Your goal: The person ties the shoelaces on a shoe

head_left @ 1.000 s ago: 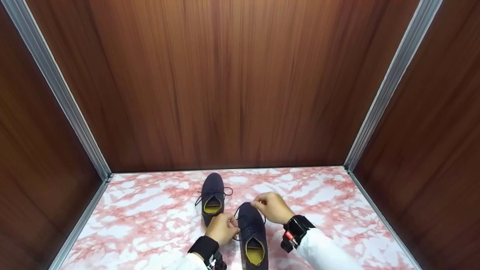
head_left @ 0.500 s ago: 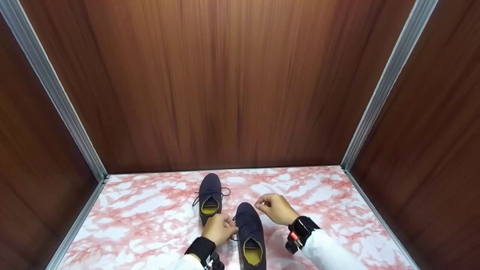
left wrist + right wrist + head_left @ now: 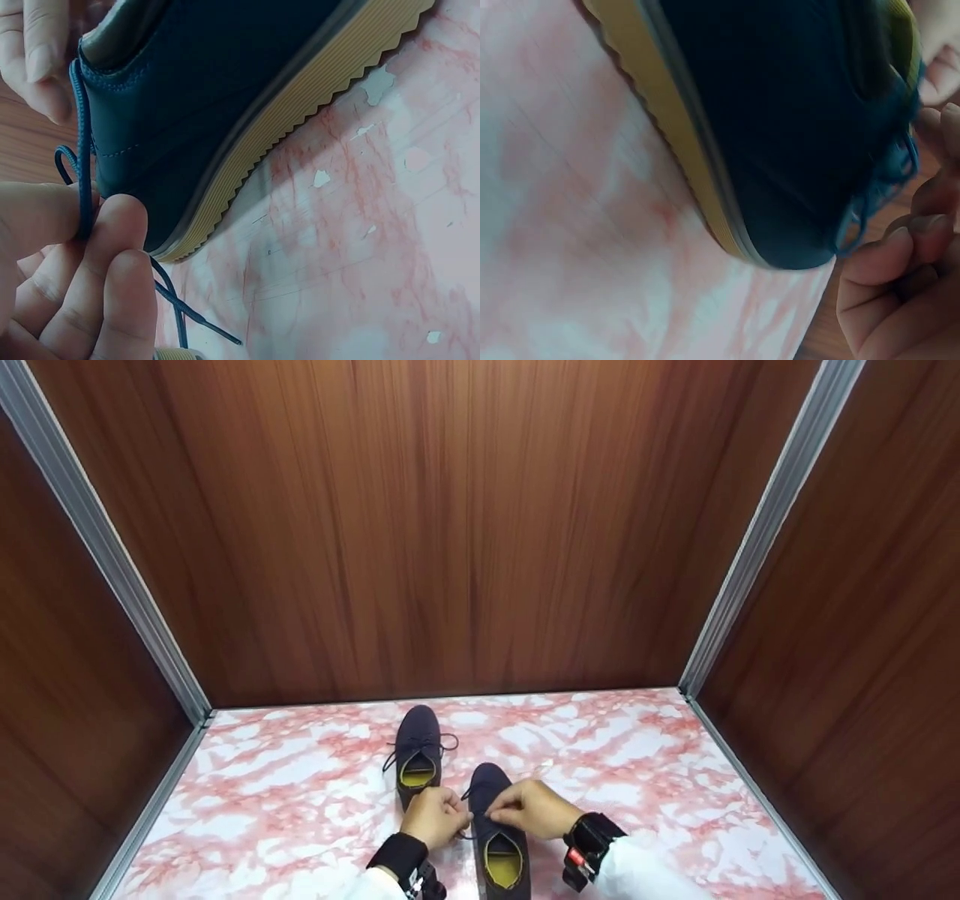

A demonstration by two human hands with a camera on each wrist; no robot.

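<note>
A dark navy lace-up shoe with a yellow lining stands on the floor between the hands. Its ribbed tan sole shows in both wrist views. My left hand is at the shoe's left side, pinching a blue shoelace between thumb and fingers; the loose end hangs below them. My right hand is over the lacing, thumb and fingertips close together. In the right wrist view, a lace loop lies right by the fingers of that hand; I cannot tell whether they grip a lace.
The matching shoe, its laces tied in a bow, stands left and farther forward, its heel partly behind my left hand. Under both is a pink-and-white marbled floor. Brown wood-grain panels with metal corner posts enclose three sides.
My right hand first moved slightly away from the shoe's toe, then came back left and down over the lacing. My left hand stayed beside the shoe on the lace. The view shifted slightly.
</note>
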